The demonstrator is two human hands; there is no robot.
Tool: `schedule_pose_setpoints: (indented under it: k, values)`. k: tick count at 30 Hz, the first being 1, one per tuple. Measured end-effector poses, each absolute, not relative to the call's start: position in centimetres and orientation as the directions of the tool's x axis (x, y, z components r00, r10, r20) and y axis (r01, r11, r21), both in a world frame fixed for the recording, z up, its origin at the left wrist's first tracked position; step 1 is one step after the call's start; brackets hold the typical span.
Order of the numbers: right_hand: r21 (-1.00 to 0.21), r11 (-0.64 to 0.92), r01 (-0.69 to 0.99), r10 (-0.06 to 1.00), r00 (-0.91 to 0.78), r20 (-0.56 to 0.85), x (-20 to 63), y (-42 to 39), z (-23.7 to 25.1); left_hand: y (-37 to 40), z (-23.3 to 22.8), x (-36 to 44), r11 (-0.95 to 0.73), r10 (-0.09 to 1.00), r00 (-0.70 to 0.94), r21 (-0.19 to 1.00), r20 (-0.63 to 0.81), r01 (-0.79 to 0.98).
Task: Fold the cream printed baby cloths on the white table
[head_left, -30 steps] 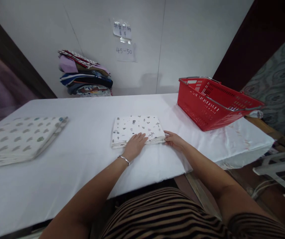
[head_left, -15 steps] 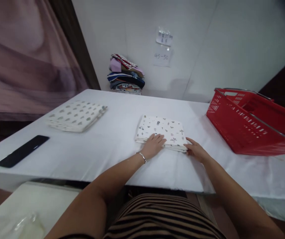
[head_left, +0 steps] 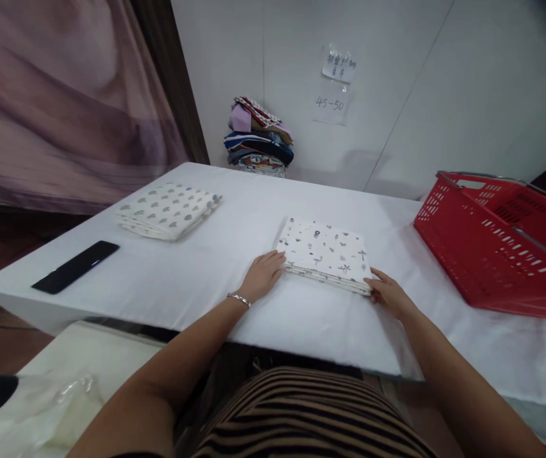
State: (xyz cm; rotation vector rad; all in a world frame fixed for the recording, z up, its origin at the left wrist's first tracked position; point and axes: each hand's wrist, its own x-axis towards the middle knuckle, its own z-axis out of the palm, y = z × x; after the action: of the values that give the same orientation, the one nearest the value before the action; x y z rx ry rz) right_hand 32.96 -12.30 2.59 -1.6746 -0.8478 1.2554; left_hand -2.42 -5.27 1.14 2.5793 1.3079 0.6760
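**Both hands at the near edge of a folded cloth**

We see a folded cloth, white with small printed figures, lying flat on the table near the middle of its near edge. Our left hand rests palm down with fingers spread loose at the cloth's near left corner, fingertips touching its edge; it grips nothing. A thin bracelet sits on that wrist. Our right hand is at the near right corner, fingers touching the cloth's edge; we cannot tell whether they pinch the layers or only press against them.

A second folded cloth with grey spots lies toward the table's left edge, well apart from the first. Nearer the near left corner lies a black flat object. A red basket with metal handles stands at the right side of the table, tilted. At the far edge, against the wall, a pile of coloured fabrics is stacked, with two paper notes taped on the wall beside it.
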Motion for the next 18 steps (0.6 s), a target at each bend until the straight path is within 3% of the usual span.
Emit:
schedule_pose_setpoints:
  k: [5, 8, 12, 18]
  values:
    - [-0.915, -0.404, 0.022, 0.873, 0.306, -0.379, 32.6, -12.4, 2.5, -4.6, 1.7, -1.3, -0.392, 0.919, 0.264, 0.599, 0.294, 0.698]
    - [-0.903, -0.425, 0.062, 0.859, 0.342, -0.381, 32.1, -12.4, 3.1, -3.7, 2.2, -0.5, -0.234, 0.97, 0.119, 0.682, 0.212, 0.693]
    - [-0.901, -0.42, 0.107, 0.862, 0.358, -0.359, 31.5, -12.4, 3.6, -2.7, 2.6, 0.2, -0.102, 0.992, 0.019, 0.684, 0.128, 0.722]
    - [-0.902, -0.407, 0.147, 0.878, 0.338, -0.34, 31.8, -12.3, 2.9, -2.3, 3.0, -0.2, -0.029, 0.999, 0.008, 0.629, 0.036, 0.777]
